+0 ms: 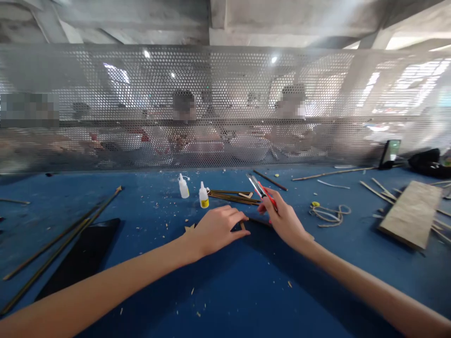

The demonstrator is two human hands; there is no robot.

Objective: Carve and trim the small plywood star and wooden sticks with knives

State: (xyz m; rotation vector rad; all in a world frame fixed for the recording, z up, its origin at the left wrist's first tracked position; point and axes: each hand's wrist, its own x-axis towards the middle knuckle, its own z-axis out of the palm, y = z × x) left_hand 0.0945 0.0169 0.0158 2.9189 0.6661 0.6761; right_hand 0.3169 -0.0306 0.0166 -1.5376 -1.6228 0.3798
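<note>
My right hand (283, 216) is closed around a red utility knife (261, 188), its blade tilted up and away from the blue tabletop (225, 291). Beside it, my left hand (223, 227) pinches a small piece of wood (242, 226) between thumb and fingers, just above the table. A dark thin stick (260, 222) lies between the two hands. Partly covered by my left wrist is a small pale, pointed wood piece (189, 228). Behind my left hand stand two small white glue bottles (204, 197), one with a yellow label. Several thin brown sticks (232, 197) lie next to them.
At left, long sticks (66, 241) lie across a black flat panel (84, 256). To the right are a coil of string (331, 215), a wooden board (410, 216) over thin strips, and an upright phone (390, 152). A perforated metal screen (225, 141) closes the far edge; people sit behind it.
</note>
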